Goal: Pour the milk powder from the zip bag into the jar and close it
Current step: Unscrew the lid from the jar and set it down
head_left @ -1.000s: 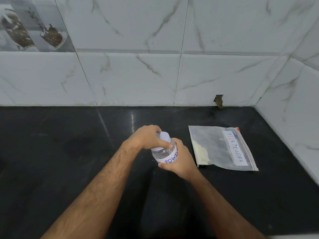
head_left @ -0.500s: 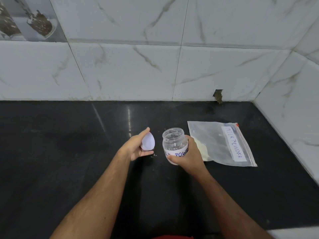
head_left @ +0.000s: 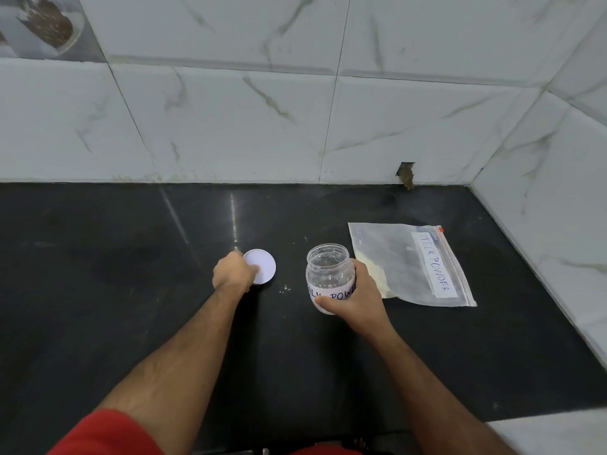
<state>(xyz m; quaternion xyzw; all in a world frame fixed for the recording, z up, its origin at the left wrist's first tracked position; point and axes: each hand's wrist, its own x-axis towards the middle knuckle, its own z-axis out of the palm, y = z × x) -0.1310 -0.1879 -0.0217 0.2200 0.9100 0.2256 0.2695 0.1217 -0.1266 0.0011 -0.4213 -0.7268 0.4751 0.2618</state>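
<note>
Gripping the open clear plastic jar (head_left: 330, 277) upright on the black surface (head_left: 131, 323), your right hand (head_left: 356, 295) lies nearest the clear zip bag (head_left: 410, 264), flat just beyond; your left hand (head_left: 234, 272) pinches the round white lid (head_left: 262, 264).

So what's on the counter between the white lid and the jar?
In the head view, only bare black counter with a few white specks separates lid and jar.
</note>
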